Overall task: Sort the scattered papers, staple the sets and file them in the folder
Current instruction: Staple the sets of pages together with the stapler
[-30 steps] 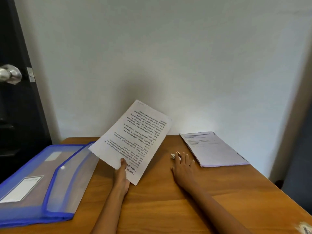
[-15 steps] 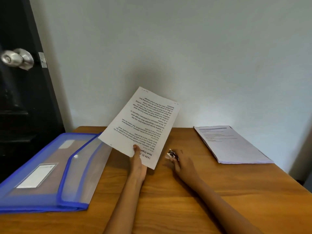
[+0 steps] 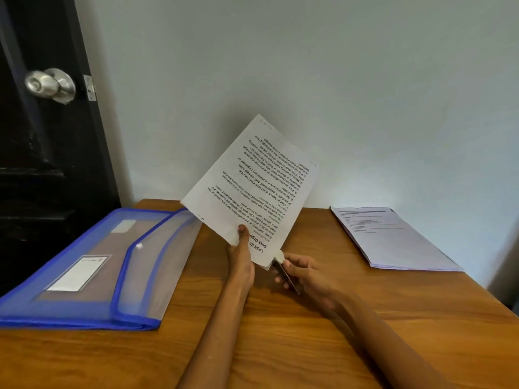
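My left hand [image 3: 241,262] pinches the printed paper set [image 3: 252,189] upright; my right hand [image 3: 304,279] grips the stapler [image 3: 283,269] at its near corner above the desk [image 3: 280,346].

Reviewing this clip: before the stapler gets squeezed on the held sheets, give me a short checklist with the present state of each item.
1. Paper set held firmly: ok, the left hand pinches its lower edge, thumb on the front.
2. Stapler in hand: ok, the right hand grips it.
3. Stapler at a corner of the set: ok, its tip meets the lowest corner, by the title line.
4. Corner fully seated in the stapler's mouth: cannot tell, the paper hides it.
5. Sheets aligned: cannot tell, only the front page shows.
6. Folder ready for filing: ok, it lies on the table at the left, flap open.
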`<state>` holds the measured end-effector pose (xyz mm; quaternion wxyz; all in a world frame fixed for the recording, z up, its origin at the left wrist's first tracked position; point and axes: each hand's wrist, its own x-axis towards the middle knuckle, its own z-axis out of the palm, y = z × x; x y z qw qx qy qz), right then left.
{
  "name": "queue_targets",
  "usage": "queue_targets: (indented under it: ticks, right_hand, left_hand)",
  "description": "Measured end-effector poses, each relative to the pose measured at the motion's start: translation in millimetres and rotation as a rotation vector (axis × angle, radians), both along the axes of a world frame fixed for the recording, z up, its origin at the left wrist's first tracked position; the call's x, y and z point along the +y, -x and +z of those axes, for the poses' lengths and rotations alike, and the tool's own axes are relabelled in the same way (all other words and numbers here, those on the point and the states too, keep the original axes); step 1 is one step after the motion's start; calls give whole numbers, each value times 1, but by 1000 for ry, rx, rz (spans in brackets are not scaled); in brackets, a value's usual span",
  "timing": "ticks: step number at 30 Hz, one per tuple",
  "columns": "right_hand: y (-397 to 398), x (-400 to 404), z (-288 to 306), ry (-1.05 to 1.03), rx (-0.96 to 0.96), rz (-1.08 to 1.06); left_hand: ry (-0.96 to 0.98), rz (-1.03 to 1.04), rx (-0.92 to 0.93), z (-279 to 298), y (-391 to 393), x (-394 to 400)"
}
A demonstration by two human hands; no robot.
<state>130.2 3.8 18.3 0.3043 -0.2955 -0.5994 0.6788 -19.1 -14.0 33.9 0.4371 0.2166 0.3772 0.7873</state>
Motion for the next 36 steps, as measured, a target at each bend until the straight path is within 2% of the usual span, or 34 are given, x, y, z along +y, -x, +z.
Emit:
queue_targets:
  ticks: [7, 13, 22, 31, 36]
  right_hand:
    - [-13, 15, 10, -22, 10, -92]
    - [-9, 9, 9, 3, 0, -67]
    - [-1, 4, 3, 101, 61, -13]
    - [0, 2, 0, 127, 63, -9]
    - [0, 2, 0, 66, 10, -32]
  left_hand:
    - [0, -39, 38, 2, -4, -1]
    - [-6, -54, 134, -3, -12, 1]
    - [-2, -50, -32, 0, -11, 0]
    - [27, -51, -89, 1, -14, -1]
    - [43, -68, -86, 1, -15, -1]
